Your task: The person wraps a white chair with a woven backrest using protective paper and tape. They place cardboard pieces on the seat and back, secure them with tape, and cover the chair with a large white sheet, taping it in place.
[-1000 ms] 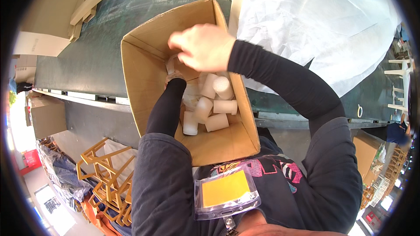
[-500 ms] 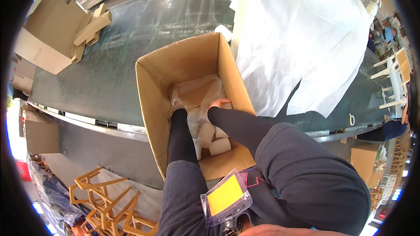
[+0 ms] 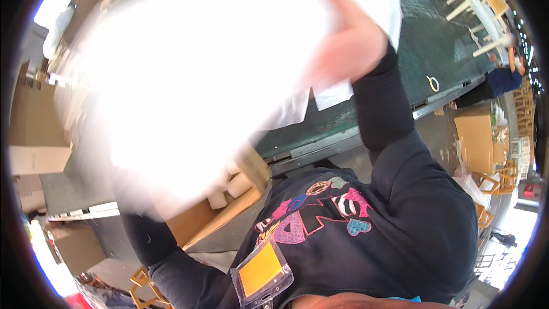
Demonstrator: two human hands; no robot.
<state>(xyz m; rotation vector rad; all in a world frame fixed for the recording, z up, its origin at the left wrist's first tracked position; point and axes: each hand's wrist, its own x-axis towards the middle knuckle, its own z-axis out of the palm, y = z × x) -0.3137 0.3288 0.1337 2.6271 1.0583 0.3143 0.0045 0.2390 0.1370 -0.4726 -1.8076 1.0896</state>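
Note:
A large, bright white sheet (image 3: 200, 80) is raised close in front of me, smeared by motion and covering much of the view. My right hand (image 3: 354, 46) is closed on its right edge, blurred, with the arm stretched up. My left forearm (image 3: 151, 240) runs up behind the sheet, which hides my left hand. Below the sheet, part of an open cardboard box (image 3: 191, 220) shows, tilted in view. Several whitish rolled pieces (image 3: 239, 185) lie inside it.
A dark green table (image 3: 429, 40) stretches off to the right, with a pale ring (image 3: 433, 84) on it. A white chair (image 3: 483, 14) and another person (image 3: 503, 83) are beyond. Cartons stand at left (image 3: 37, 114) and right (image 3: 474, 137). Wooden frames (image 3: 143, 286) lie low at left.
Both hands have come out of the box and up. A white sheet now hangs before me, held by my right hand. The box appears lower and further left in view.

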